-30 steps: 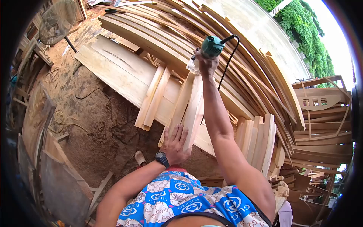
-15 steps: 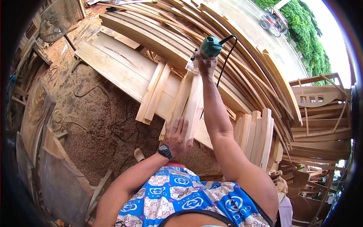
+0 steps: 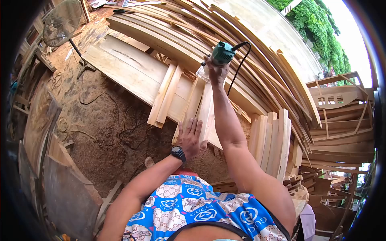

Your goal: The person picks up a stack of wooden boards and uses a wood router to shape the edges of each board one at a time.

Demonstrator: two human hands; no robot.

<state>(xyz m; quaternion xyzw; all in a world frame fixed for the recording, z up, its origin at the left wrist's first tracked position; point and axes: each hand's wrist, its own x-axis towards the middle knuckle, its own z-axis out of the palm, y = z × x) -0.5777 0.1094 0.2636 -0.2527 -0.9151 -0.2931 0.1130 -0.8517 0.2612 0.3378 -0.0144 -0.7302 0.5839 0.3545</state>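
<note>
My right hand (image 3: pixel 217 73), at the end of my outstretched arm, grips a green trim router (image 3: pixel 222 53) with a black cord leading off its top. Its clear base (image 3: pixel 203 74) rests at the far end of a pale wooden piece (image 3: pixel 206 105). Flat on the near end of that piece and the board beside it (image 3: pixel 190 105) lies my left hand (image 3: pixel 190 138), fingers stretched out and thumb off to the right. The router bit is hidden from view.
Two loose wood pieces (image 3: pixel 165 94) lie to the left across a wide plank (image 3: pixel 128 76). Long boards (image 3: pixel 161 38) are stacked behind. Several upright offcuts (image 3: pixel 270 140) stand at right. A fan (image 3: pixel 62 24) and cords (image 3: pixel 96 100) are on the sawdust-covered ground (image 3: pixel 96 136).
The router and my right hand have shifted slightly down and left in view. My left hand stays flat on the wood. A vehicle on the road has moved down and right.
</note>
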